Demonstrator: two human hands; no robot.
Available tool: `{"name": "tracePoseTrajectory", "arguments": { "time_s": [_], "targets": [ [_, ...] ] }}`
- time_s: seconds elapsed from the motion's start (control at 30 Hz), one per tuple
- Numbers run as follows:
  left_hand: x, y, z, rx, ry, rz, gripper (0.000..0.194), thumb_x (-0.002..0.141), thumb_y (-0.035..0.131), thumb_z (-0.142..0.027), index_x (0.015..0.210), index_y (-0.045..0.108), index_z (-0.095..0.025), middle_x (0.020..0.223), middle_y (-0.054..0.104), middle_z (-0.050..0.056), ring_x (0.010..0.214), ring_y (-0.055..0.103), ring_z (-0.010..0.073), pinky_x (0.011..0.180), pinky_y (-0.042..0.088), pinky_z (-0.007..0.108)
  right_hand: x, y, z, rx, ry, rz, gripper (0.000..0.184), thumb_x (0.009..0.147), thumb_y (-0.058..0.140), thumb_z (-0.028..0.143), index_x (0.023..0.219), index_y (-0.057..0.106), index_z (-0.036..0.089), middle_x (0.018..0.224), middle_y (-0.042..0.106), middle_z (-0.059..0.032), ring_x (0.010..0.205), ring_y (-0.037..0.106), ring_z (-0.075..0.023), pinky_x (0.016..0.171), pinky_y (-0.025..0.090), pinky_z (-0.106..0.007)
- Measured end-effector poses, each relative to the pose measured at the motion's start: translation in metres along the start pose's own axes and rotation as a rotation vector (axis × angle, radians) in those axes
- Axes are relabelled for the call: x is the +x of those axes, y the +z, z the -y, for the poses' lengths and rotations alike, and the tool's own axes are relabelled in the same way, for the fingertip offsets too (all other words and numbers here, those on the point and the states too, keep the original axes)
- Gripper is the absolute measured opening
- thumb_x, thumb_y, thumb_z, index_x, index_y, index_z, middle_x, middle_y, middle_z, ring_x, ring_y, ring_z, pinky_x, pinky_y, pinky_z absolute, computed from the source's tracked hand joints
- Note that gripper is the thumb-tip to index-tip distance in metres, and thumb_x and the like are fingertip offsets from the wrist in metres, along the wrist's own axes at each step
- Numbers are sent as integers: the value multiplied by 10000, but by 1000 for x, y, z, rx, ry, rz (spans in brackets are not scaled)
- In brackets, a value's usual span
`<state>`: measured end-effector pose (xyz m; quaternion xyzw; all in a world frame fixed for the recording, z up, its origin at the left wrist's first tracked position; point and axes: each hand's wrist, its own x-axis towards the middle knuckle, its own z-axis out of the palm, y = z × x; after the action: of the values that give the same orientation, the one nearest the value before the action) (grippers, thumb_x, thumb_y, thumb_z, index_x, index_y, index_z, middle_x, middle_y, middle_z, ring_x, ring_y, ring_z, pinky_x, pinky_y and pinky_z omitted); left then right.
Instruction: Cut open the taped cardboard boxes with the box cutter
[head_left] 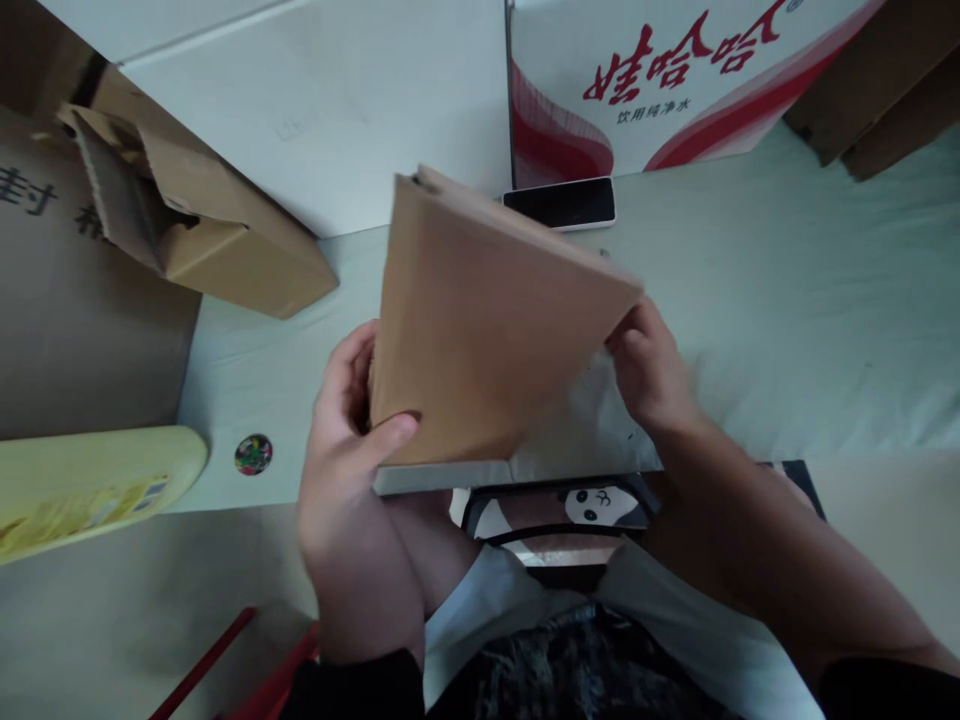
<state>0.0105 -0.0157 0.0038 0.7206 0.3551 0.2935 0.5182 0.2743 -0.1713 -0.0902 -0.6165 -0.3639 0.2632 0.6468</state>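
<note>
A flat brown cardboard piece (480, 330) is held tilted above the pale table (787, 300) in the middle of the head view. My left hand (349, 470) grips its lower left edge, thumb pressed on the front face. My right hand (649, 370) pinches its right corner, fingers closed. A grey-white sheet or flap (577, 435) shows beneath the cardboard, between my hands.
A white phone (561, 203) lies screen-up behind the cardboard. A white box with red print (675, 80) stands at the back. An open brown carton (195, 230) sits at left, a yellow object (82, 485) at the left edge, a small round sticker (253, 454) nearby.
</note>
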Motion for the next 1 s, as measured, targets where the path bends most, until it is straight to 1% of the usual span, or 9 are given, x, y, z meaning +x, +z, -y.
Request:
{"name": "tracePoseTrajectory", "arguments": {
  "time_s": [0.13,0.27,0.4,0.57,0.67,0.77,0.83,0.9,1.0],
  "targets": [
    [5,16,28,-342,-244,-22,656,686,788,-760,1095,754,-248,1038,809,84,976,791,331,905,679,503,-1,9,9,60,-87,203,705,935,558,705,1529,402,359,1547,594,-69,1400,610,-287,1108,561,-519],
    [12,24,44,-412,-443,223,556,773,765,-739,932,751,-206,737,754,66,718,759,252,640,646,365,-3,7,18,-37,-100,242,780,953,531,709,1623,308,376,1689,449,-41,1543,479,-271,1250,456,-512],
    [18,30,48,-453,-546,382,536,781,798,-712,991,748,-221,777,743,31,681,713,184,610,590,288,-8,-2,15,-155,-48,156,743,978,432,738,1629,360,388,1728,388,25,1605,389,-266,1323,365,-493],
    [24,44,57,-401,-707,445,714,858,766,-600,1472,564,-297,1092,780,62,852,752,212,712,604,328,-9,0,15,-138,-35,127,688,971,465,721,1582,452,403,1677,475,16,1548,479,-295,1275,433,-539],
    [25,51,63,-261,-475,365,575,919,687,-535,1415,628,-249,1284,738,118,1126,725,273,941,606,435,-8,3,20,-173,-83,118,560,981,500,682,1448,601,389,1674,481,4,1583,428,-301,1276,425,-545],
    [23,55,62,-116,-131,-2,594,933,636,-619,1405,616,-258,1510,611,138,1398,593,311,1162,499,515,-8,6,22,-206,-86,173,528,986,496,685,1384,654,376,1715,417,1,1612,377,-289,1301,393,-522],
    [20,56,56,-58,76,-149,656,971,497,-722,1460,563,-290,1637,495,112,1538,457,337,1205,460,537,-9,8,21,-212,-102,233,543,998,470,683,1412,642,377,1723,403,-3,1609,384,-275,1307,389,-512],
    [17,55,48,17,276,-77,665,996,409,-747,1459,578,-301,1693,430,68,1618,324,365,1250,406,555,-9,10,20,-218,-166,310,538,1020,454,644,1466,604,382,1736,379,1,1606,391,-261,1302,396,-516],
    [16,53,37,92,424,77,513,1029,467,-634,1393,651,-323,1687,446,41,1629,310,360,1314,315,588,-5,6,18,-263,-269,377,500,1055,444,539,1524,547,398,1713,422,-4,1565,457,-240,1256,455,-513]
  ]
}}
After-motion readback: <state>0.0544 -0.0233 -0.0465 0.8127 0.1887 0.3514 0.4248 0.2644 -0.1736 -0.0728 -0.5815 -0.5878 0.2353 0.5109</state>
